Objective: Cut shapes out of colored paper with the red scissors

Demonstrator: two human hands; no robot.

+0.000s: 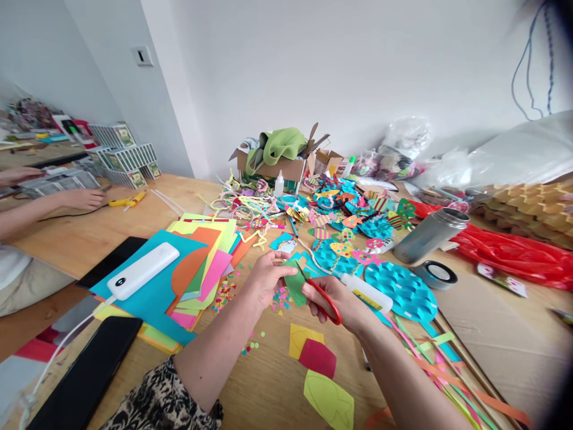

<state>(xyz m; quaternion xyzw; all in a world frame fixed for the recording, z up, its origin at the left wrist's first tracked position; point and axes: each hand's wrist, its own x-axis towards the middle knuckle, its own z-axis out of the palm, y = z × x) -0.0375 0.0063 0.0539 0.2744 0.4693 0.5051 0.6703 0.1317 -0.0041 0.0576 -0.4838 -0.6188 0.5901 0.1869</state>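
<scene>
Near the middle of the view, my left hand (267,276) pinches the upper edge of a small green paper piece (295,288). My right hand (332,301) is closed round the red handles of a pair of scissors (327,302), whose blades point up and left against the green paper. Below the hands lie a yellow paper piece (298,339), a dark red one (319,357) and a lime one (329,399) with a drawn outline. Small paper bits (226,292) are scattered left of my hands.
Stacked coloured paper (183,280) holds a white power bank (144,272); a black phone (87,373) is nearer. A glue bottle (367,294), blue paper discs (400,289), a steel flask (430,235) and tape (436,275) lie right. Another person's hand (83,198) is far left.
</scene>
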